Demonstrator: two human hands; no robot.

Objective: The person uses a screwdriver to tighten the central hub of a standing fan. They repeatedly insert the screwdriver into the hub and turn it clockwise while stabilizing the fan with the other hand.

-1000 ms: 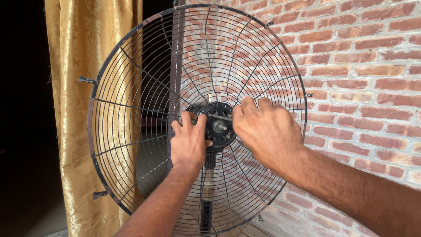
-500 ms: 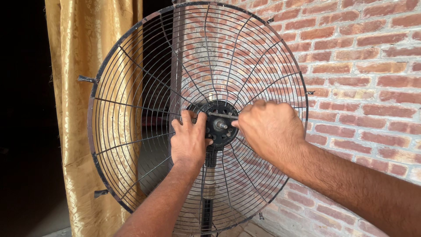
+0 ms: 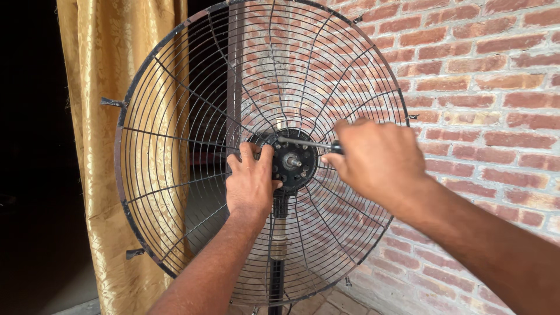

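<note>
Since the earlier frame the right hand (image 3: 379, 158) has drawn back toward the right of the frame, and the slim metal-shafted screwdriver (image 3: 306, 143) it grips now shows plainly, tip laid at the upper edge of the hub. Item: large round black wire fan guard (image 3: 175, 116), rear half, on a black upright stand pole (image 3: 275, 280), filling the centre of the frame; blades absent, bare motor spindle (image 3: 293, 162) projecting from the black round motor hub (image 3: 291, 163) at centre. Left hand (image 3: 251, 184): fingers pressed flat together against the wires just left of the hub, bracing it. Right hand: curled shut around the screwdriver handle, right of centre. Handling, by judgement: the guard looks light for its span, stiff at the outer rim and hub ring, springy along the thin radial wires, which would likely bend under a hard squeeze; the painted wire appears worn and rough rather than slippery. Best hold seems to be the rim or hub ring. Surroundings: red brick wall (image 3: 478, 87) at right; gold patterned curtain (image 3: 105, 70) at left.
</note>
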